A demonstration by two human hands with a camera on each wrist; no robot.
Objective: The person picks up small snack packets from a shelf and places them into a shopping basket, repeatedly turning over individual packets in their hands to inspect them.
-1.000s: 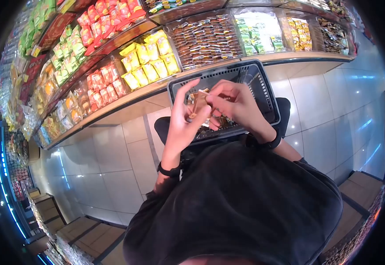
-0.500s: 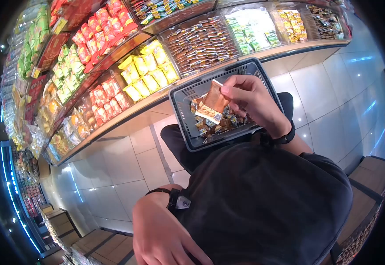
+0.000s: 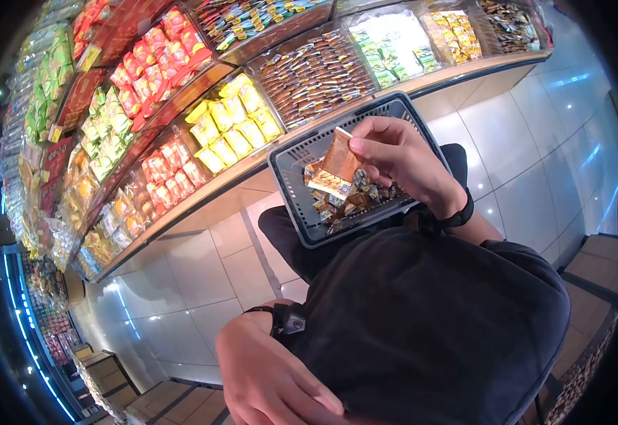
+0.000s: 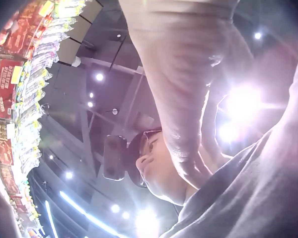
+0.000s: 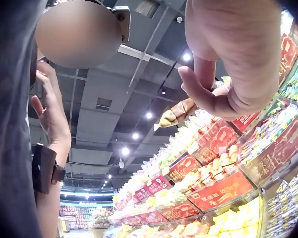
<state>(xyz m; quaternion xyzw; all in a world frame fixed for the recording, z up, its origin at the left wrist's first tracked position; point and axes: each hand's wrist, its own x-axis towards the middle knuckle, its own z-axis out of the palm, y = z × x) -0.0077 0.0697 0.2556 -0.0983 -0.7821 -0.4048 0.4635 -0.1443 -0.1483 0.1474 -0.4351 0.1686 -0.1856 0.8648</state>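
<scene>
My right hand [image 3: 408, 159] pinches a brown snack packet [image 3: 341, 159] by its upper edge, between thumb and fingers. The packet hangs tilted over the grey basket [image 3: 291, 191], its printed, pale lower end facing up at the head camera. Below it in the basket lie several small dark wrapped pieces [image 3: 355, 202]. The right wrist view catches the same packet [image 5: 176, 114] beyond the curled fingers. My left hand [image 3: 273, 375] is up at the chest, fingers nearly straight. In the left wrist view, that hand's fingertips [image 4: 191, 173] are right at the dark shirt [image 4: 243, 183].
The basket sits on the person's lap. Just ahead runs a stepped shelf with yellow packets [image 3: 234, 124], brown packets [image 3: 316, 78] and red packets [image 3: 160, 60]. Its wooden edge [image 3: 202, 191] passes close by the basket. Tiled floor [image 3: 195, 276] spreads to both sides.
My left hand left the packet and swung back to the chest, where it now sits slightly lower. My right hand kept the packet, which now shows whole over the basket.
</scene>
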